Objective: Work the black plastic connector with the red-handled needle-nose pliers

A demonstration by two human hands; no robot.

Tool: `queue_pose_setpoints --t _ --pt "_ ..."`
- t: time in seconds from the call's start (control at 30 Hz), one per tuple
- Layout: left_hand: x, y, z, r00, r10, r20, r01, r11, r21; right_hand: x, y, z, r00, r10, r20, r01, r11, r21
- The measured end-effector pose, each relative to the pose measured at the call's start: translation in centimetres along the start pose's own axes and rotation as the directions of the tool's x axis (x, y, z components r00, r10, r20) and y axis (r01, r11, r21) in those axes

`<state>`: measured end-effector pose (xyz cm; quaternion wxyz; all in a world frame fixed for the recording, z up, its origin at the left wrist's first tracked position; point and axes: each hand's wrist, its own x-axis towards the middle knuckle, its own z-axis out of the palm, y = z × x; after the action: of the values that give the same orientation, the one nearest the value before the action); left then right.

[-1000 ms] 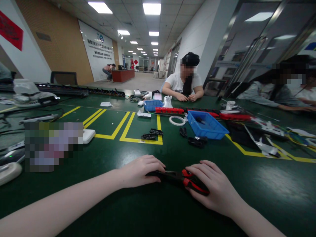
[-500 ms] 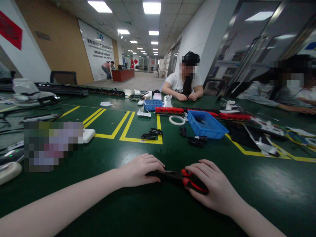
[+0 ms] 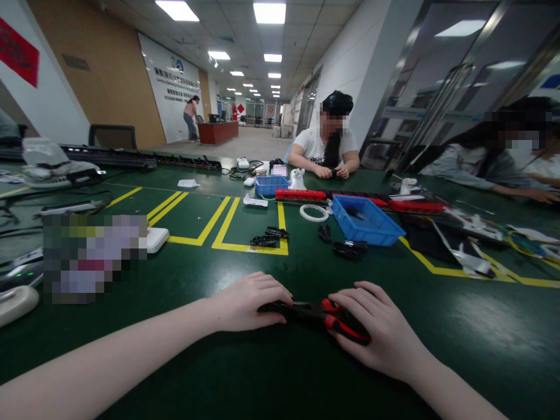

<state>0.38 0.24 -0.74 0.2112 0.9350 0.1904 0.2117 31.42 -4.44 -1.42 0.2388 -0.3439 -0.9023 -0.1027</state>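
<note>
Pliers are pointing left, right here at the near middle!
My right hand is gripping their red-and-black handles, while my left hand is pinching a black piece between thumb and fingers, just by the tips (whether they're biting it, I can't tell). Farther off, right of centre on the green table, a blue tray is sitting just beyond loose black parts.
</note>
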Motion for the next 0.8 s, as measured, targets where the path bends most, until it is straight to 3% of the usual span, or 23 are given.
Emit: queue_pose_setpoints --t 0.8 --pt "-0.07 -0.11 0.18 1.000 0.030 0.004 -0.030 0.996 0.080 0.03 -0.01 -0.07 1.000 -0.002 0.010 0.002 1.000 -0.003"
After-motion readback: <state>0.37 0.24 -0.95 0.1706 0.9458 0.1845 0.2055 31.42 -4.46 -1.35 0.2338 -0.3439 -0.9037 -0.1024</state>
